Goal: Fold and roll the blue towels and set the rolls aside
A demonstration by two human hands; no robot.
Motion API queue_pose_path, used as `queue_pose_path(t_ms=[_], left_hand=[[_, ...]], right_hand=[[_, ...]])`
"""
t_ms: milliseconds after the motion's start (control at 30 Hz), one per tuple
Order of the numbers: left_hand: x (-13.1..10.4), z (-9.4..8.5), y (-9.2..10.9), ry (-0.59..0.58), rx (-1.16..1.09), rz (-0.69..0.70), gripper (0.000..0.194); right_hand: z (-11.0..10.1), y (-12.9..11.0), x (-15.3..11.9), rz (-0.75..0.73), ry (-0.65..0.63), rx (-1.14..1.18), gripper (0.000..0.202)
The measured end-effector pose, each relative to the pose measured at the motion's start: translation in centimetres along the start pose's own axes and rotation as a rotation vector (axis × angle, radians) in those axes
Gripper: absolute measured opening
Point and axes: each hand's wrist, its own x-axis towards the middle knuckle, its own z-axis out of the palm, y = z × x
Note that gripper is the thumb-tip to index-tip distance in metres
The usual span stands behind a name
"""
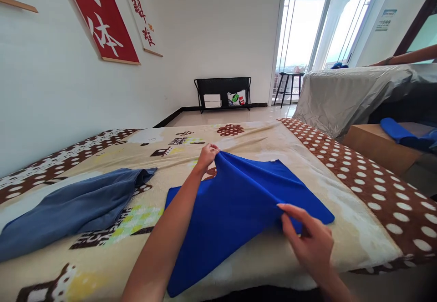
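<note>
A bright blue garment (235, 206), perhaps a shirt or vest, lies spread and partly lifted on the patterned blanket (252, 274). At its far edge, my left hand (207, 156) pinches a corner of the cloth between thumb and fingers. My right hand (309, 238) grips the near right edge, thumb and forefinger closed on the fabric. A fold runs taut between the two hands. To the left, a darker grey-blue garment (78, 202) lies folded over, untouched.
A cardboard box (378, 145) with blue cloth on it stands at the right. Behind it, a person's arm (413, 57) rests over a table under a silvery cover (341, 93). A black rack (221, 86) stands by the far wall, a stool (288, 86) near the glass door.
</note>
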Motion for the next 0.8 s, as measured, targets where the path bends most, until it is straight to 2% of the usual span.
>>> queue_pose_path(t_ms=[100, 200, 300, 400, 500, 600, 800], left_hand=[[-0.3, -4.7, 2.6, 0.013, -0.185, -0.014, 0.029], [-1.4, -8.6, 5.4, 0.020, -0.314, 0.012, 0.035], [-3.2, -11.4, 8.2, -0.040, -0.453, 0.098, 0.040], [-4.8, -13.0, 10.9, -0.048, -0.541, 0.216, 0.037], [-6.0, -14.3, 13.0, 0.024, -0.528, 0.264, 0.033], [-6.9, -15.6, 14.3, 0.048, -0.510, 0.274, 0.039], [-8.4, -17.7, 15.4, 0.106, -0.457, 0.334, 0.034]], right_hand=[[-0.9, 1.8, 5.3, 0.202, 0.029, 0.224, 0.018], [-0.6, 3.3, 10.9, 0.286, 0.083, 0.482, 0.023], [-0.2, 4.1, 15.9, 0.266, 0.100, 0.525, 0.027], [-0.2, 4.0, 19.8, 0.234, 0.104, 0.515, 0.030], [-0.5, 3.4, 22.3, 0.223, 0.090, 0.525, 0.034], [-0.9, 2.4, 23.9, 0.204, 0.058, 0.526, 0.039], [-1.5, 0.7, 24.4, 0.175, 0.033, 0.448, 0.041]])
